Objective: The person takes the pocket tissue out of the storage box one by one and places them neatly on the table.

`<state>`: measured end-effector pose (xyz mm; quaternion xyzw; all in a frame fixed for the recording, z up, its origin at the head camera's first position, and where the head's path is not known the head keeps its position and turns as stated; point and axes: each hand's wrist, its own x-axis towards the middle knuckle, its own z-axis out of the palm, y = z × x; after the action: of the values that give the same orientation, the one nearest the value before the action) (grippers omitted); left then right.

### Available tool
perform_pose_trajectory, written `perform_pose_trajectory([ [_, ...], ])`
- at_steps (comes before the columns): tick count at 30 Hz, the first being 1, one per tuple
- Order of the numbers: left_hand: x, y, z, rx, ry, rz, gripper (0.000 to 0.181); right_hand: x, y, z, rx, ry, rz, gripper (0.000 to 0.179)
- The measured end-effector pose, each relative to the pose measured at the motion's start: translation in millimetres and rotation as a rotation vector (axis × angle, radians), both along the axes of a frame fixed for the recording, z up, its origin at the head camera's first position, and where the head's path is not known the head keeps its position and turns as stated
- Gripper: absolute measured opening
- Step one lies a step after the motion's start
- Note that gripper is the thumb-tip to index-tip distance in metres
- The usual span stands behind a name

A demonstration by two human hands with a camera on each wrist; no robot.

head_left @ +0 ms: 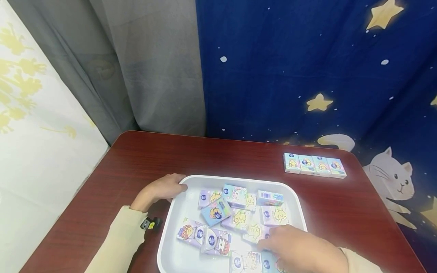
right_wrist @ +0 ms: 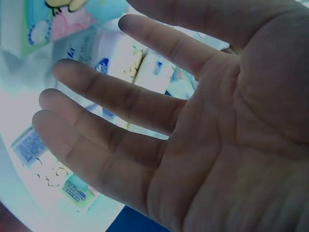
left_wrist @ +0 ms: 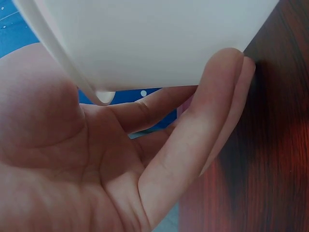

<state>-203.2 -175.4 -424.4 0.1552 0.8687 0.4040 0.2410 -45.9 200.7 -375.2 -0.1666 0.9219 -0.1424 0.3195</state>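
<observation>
A white plastic tray (head_left: 235, 179) stands on the table, with several small tissue packs in purple and blue wrappers scattered inside it. My left hand (head_left: 167, 187) grips the tray at its far left corner; the thumb lies over the rim, and the left wrist view shows the fingers against the outer wall (left_wrist: 145, 43). Over the near right part of the tray is my right hand (head_left: 293, 244), its fingers extended and spread in the right wrist view. Its fingertips overlap a purple pack (head_left: 252, 232) in the head view. A blue pack (head_left: 268, 261) is partly hidden beneath that hand.
A row of several light blue tissue packs (head_left: 314, 165) lies side by side at the back right of the dark red wooden table (head_left: 146, 151). Behind the table hang a grey curtain (head_left: 160, 68) and a blue star-patterned curtain (head_left: 259, 76).
</observation>
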Motion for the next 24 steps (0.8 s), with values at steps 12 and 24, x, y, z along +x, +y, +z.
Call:
perform_pose_trajectory([
  [12,0.7,0.9,1.6,0.017,-0.015,0.006,0.038,8.3,-5,-5.4,0.037,-0.07,-0.04,0.083],
  [24,0.5,-0.4,2.9,0.016,-0.007,-0.004,0.039,13.1,7,0.6,-0.009,-0.081,-0.021,0.079],
])
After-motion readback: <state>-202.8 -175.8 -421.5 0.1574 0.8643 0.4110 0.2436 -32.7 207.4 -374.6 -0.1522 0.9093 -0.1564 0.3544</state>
